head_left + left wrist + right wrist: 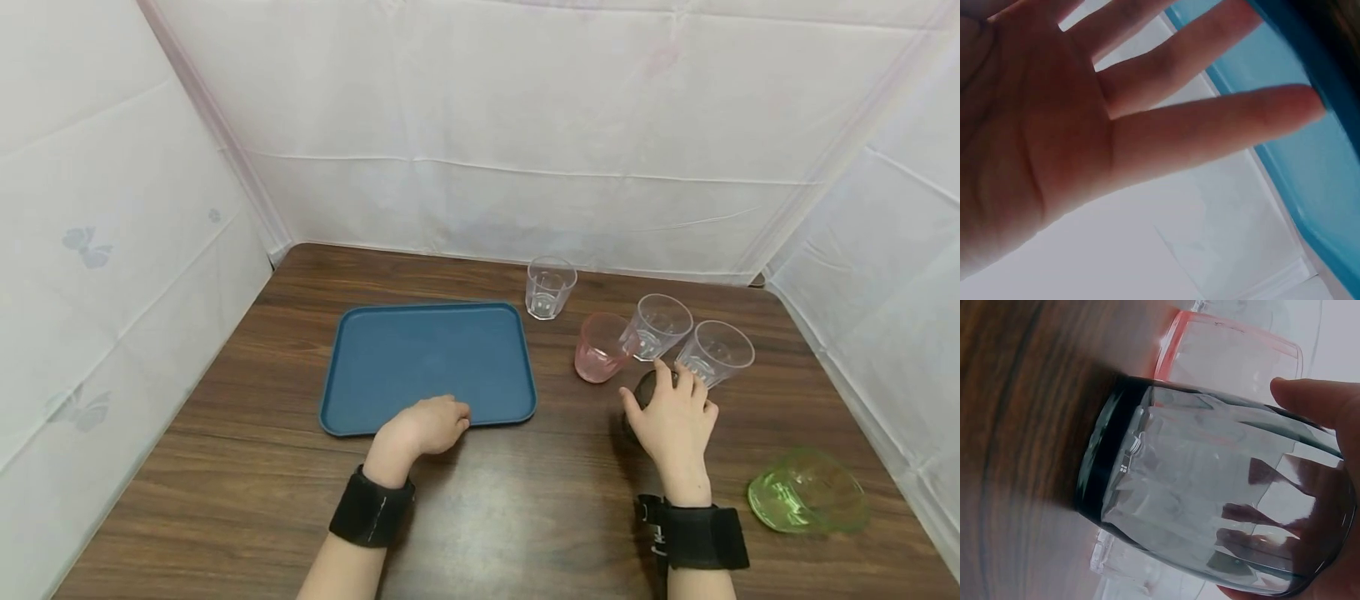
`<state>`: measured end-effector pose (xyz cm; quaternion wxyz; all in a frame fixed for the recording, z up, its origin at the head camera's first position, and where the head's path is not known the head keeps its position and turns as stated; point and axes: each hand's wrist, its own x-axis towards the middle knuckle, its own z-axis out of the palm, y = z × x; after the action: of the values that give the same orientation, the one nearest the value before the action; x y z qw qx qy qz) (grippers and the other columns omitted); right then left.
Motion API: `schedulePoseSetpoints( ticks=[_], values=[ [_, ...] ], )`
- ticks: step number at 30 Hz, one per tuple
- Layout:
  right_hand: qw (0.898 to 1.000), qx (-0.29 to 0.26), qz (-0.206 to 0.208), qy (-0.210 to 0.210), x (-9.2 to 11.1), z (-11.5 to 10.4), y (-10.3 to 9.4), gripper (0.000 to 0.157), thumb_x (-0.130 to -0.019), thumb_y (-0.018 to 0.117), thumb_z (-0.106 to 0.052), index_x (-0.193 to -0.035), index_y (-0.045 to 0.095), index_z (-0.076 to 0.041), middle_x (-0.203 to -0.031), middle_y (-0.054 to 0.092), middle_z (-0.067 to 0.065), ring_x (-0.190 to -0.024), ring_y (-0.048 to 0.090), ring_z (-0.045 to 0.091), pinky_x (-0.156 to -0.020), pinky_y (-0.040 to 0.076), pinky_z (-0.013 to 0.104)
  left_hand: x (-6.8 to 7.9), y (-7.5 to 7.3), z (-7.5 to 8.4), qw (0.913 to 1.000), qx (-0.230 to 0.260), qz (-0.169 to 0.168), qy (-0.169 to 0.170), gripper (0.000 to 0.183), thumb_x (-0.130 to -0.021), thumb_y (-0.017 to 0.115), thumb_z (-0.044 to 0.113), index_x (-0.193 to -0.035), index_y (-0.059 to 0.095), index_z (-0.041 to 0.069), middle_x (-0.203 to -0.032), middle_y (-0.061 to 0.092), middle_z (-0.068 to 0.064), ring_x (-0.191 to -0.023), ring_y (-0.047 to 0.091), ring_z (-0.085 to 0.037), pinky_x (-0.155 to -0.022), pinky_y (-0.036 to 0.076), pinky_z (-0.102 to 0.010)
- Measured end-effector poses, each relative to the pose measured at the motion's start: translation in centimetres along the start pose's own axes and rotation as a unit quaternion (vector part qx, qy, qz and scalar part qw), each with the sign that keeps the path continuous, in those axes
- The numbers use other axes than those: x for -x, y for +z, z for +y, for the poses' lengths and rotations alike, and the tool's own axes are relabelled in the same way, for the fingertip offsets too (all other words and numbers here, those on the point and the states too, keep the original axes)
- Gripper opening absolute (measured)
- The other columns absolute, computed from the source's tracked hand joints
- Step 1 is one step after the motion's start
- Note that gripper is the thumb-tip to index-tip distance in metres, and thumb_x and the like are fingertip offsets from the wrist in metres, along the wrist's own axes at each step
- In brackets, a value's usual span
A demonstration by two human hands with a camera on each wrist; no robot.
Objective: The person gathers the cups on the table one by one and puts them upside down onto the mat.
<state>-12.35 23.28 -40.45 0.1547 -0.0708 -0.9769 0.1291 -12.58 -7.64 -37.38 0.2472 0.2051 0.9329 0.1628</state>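
My left hand (429, 423) is at the near edge of a blue rectangular tray (427, 358). In the left wrist view its fingers (1216, 128) stretch out nearly straight, fingertips right at the tray's rim. My right hand (678, 417) is over a dark grey drinking glass (647, 387), which it mostly hides in the head view. From the right wrist, the dark glass shows upright, with the thumb (1310, 400) on one side of its upper part and fingers seen through the far wall. A pink glass (600, 354) stands just beyond it.
Two clear glasses (658, 321) (712, 354) stand close behind the right hand. Another clear glass (550, 292) is near the tray's far right corner. A green glass (795, 492) sits at the right. White cloth walls (510, 108) close in the wooden table.
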Motion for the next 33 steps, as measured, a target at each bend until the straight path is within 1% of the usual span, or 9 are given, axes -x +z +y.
schedulePoseSetpoints(
  ticks=[1, 4, 8, 12, 15, 21, 27, 33],
  values=[
    [1.000, 0.000, 0.000, 0.001, 0.0, 0.0, 0.0, 0.063, -0.083, 0.058, -0.043, -0.130, 0.043, -0.002, -0.130, 0.036, 0.028, -0.116, 0.031, 0.049, -0.082, 0.030, 0.066, 0.1, 0.1, 0.2, 1.0000, -0.002, 0.002, 0.004, 0.021, -0.095, 0.044, 0.014, -0.108, 0.060, 0.010, -0.105, 0.055, -0.008, -0.102, 0.052, -0.027, -0.084, 0.045, -0.042],
    [1.000, -0.002, 0.004, -0.001, 0.0, 0.0, -0.1, 0.061, -0.083, 0.058, -0.041, -0.128, 0.045, -0.003, -0.128, 0.037, 0.027, -0.115, 0.033, 0.049, -0.082, 0.031, 0.065, 0.4, 0.5, 0.8, 0.9999, -0.005, 0.006, 0.010, 0.023, -0.095, 0.045, 0.014, -0.113, 0.060, 0.011, -0.109, 0.054, -0.008, -0.101, 0.053, -0.026, -0.084, 0.046, -0.041],
    [1.000, -0.014, 0.020, -0.008, 0.0, 0.1, -0.1, 0.057, -0.081, 0.061, -0.039, -0.125, 0.050, -0.005, -0.125, 0.042, 0.026, -0.111, 0.037, 0.049, -0.081, 0.033, 0.064, 0.5, 1.0, 1.3, 0.9997, -0.001, 0.010, 0.024, 0.023, -0.094, 0.049, 0.016, -0.114, 0.060, 0.011, -0.111, 0.053, -0.009, -0.098, 0.054, -0.025, -0.081, 0.047, -0.040],
    [0.999, -0.033, 0.032, -0.005, 0.0, 0.1, -0.4, 0.054, -0.079, 0.063, -0.037, -0.123, 0.054, -0.007, -0.123, 0.044, 0.025, -0.110, 0.038, 0.049, -0.082, 0.033, 0.064, 0.6, 1.5, 1.4, 0.9987, -0.004, 0.020, 0.047, 0.022, -0.092, 0.052, 0.018, -0.111, 0.060, 0.010, -0.108, 0.053, -0.008, -0.092, 0.055, -0.023, -0.078, 0.048, -0.038],
    [0.998, -0.045, 0.043, -0.004, 0.1, -0.1, -0.6, 0.054, -0.078, 0.065, -0.037, -0.122, 0.055, -0.007, -0.122, 0.045, 0.024, -0.110, 0.039, 0.048, -0.083, 0.033, 0.063, 0.6, 1.8, 1.3, 0.9979, -0.007, 0.020, 0.062, 0.021, -0.091, 0.054, 0.019, -0.109, 0.061, 0.012, -0.106, 0.052, -0.006, -0.088, 0.055, -0.021, -0.075, 0.048, -0.036],
    [0.995, -0.062, 0.075, -0.022, 0.3, -0.7, -1.2, 0.053, -0.078, 0.065, -0.036, -0.122, 0.056, -0.008, -0.121, 0.047, 0.021, -0.105, 0.042, 0.045, -0.082, 0.035, 0.061, 0.7, 2.1, 1.4, 0.9962, -0.011, 0.002, 0.086, 0.018, -0.089, 0.058, 0.027, -0.102, 0.063, 0.017, -0.101, 0.051, -0.002, -0.074, 0.049, -0.012, -0.067, 0.045, -0.031],
    [0.988, -0.070, 0.124, -0.055, 0.4, -1.3, -1.6, 0.052, -0.077, 0.067, -0.036, -0.120, 0.058, -0.008, -0.118, 0.049, 0.020, -0.101, 0.045, 0.044, -0.078, 0.037, 0.060, 0.9, 2.2, 2.1, 0.9937, -0.014, -0.020, 0.110, 0.013, -0.088, 0.058, 0.027, -0.097, 0.064, 0.020, -0.100, 0.051, 0.002, -0.076, 0.049, -0.009, -0.069, 0.045, -0.029],
    [0.978, -0.090, 0.166, -0.087, 0.5, -2.0, -1.8, 0.052, -0.075, 0.069, -0.034, -0.118, 0.059, -0.006, -0.115, 0.051, 0.021, -0.098, 0.046, 0.042, -0.070, 0.038, 0.057, 0.9, 2.4, 2.6, 0.9915, -0.012, -0.033, 0.125, 0.008, -0.088, 0.058, 0.026, -0.091, 0.064, 0.022, -0.098, 0.049, 0.004, -0.073, 0.046, -0.007, -0.066, 0.043, -0.027]
  ],
)
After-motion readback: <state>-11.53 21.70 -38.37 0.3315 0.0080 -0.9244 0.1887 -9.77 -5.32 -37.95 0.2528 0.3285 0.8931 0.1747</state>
